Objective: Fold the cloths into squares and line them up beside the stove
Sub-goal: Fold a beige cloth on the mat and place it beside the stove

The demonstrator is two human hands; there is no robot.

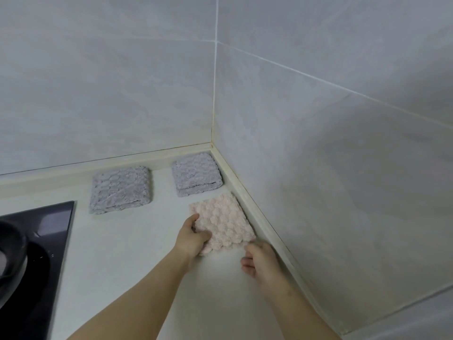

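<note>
A folded pink cloth (224,220) lies flat on the white counter (127,253), close to the right wall's trim. My left hand (192,238) grips its near left edge, thumb on top. My right hand (261,262) rests at its near right corner, fingers curled and just touching the fabric. Two grey cloths are folded into squares along the back wall: one (121,190) nearer the stove, the other (196,174) tucked in the corner. The black glass stove (49,231) fills the left edge.
A dark pot (11,244) stands on the stove's burner. Grey tiled walls meet in a corner behind the cloths, with a cream trim strip (267,231) along the counter's back and right edges.
</note>
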